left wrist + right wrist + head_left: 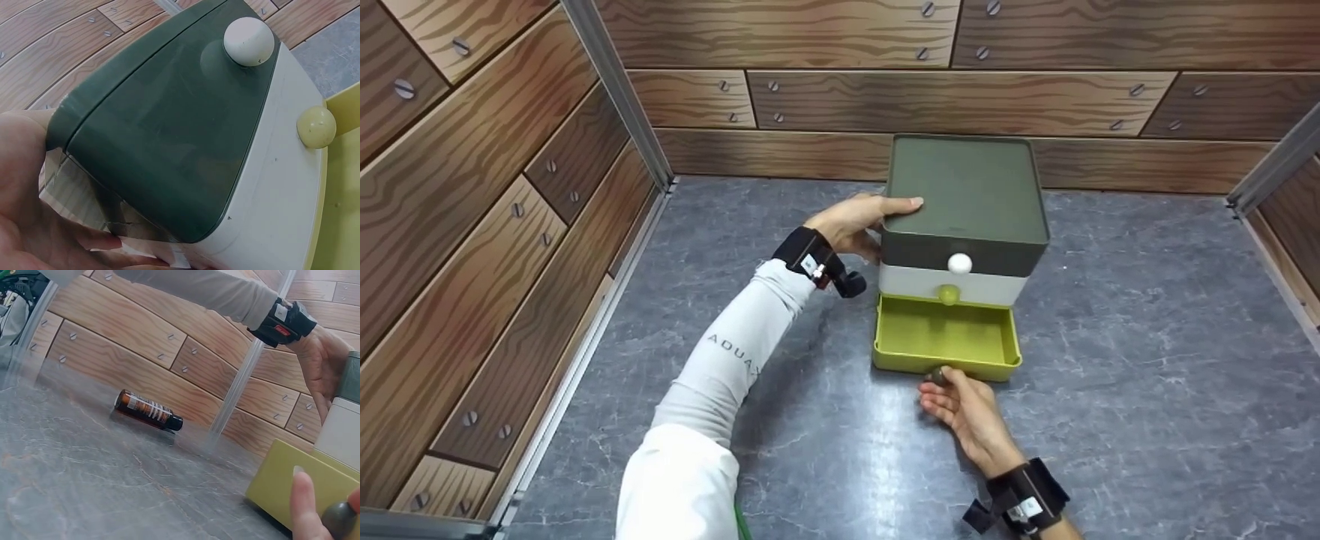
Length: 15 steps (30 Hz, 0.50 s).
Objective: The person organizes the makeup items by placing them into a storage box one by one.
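Note:
A small three-tier drawer box [967, 187] stands on the table, with a dark green top tier and a white middle one. Its bottom yellow-green drawer [937, 341] is pulled out, and nothing lies inside. My left hand [847, 225] grips the box's left side, thumb on the top edge and fingers down along the side. At the front, my right hand [971, 420] pinches the drawer's dark round knob [339, 519] between thumb and fingers. A white knob [249, 41] sits on the green tier and a yellow-green knob [316, 127] on the white one.
A brown bottle [149, 410] with a black cap lies on its side on the grey marbled table [1147, 360], seen in the right wrist view. Wood-patterned walls [885, 101] with metal corner posts stand behind and at both sides.

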Tool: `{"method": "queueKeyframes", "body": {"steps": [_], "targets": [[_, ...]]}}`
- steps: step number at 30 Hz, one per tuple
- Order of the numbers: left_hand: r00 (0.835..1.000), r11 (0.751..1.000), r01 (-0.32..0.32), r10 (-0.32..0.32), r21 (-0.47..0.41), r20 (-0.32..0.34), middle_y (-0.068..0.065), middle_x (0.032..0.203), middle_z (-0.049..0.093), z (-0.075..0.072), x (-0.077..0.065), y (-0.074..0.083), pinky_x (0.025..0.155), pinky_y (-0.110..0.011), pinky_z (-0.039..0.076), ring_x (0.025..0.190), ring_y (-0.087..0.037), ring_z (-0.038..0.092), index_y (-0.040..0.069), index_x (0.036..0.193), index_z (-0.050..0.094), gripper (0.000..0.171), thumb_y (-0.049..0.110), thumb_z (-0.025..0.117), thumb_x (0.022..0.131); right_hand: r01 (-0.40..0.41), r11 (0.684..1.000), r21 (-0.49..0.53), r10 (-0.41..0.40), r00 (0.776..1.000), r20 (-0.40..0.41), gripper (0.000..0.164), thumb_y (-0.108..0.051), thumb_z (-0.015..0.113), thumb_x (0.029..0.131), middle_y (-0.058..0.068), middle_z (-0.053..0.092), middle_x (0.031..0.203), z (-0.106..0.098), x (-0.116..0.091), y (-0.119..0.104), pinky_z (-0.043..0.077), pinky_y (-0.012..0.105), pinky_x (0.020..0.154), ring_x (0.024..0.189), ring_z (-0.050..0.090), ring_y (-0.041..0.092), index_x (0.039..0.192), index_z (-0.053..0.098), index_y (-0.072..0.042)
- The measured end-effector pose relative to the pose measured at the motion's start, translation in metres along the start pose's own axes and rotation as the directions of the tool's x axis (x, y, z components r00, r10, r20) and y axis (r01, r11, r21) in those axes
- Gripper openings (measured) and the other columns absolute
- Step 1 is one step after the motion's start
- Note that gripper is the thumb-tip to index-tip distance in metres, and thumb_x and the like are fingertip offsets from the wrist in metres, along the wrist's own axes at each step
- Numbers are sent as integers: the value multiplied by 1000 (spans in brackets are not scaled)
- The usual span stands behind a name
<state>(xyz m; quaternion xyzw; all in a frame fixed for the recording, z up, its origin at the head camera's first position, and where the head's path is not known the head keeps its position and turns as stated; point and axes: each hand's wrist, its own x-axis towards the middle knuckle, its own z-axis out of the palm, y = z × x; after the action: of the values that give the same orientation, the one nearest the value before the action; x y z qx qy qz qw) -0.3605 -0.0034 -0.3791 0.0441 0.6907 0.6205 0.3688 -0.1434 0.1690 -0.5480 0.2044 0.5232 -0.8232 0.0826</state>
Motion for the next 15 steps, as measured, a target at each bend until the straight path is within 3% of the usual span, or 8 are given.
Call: {"method": "queueKeyframes", "body": {"steps": [15], "targets": [[1000,1000,-1,1,8,3,-18,112,66,0,-1,-2,84,-54,59,92,-32,70,9,111,65,45,47,71,87,-95,995,-8,96,992,82,24,-18,49,102,7,71,85,-8,-23,2,61,23,71,70,67,13,113,53,3]]}}
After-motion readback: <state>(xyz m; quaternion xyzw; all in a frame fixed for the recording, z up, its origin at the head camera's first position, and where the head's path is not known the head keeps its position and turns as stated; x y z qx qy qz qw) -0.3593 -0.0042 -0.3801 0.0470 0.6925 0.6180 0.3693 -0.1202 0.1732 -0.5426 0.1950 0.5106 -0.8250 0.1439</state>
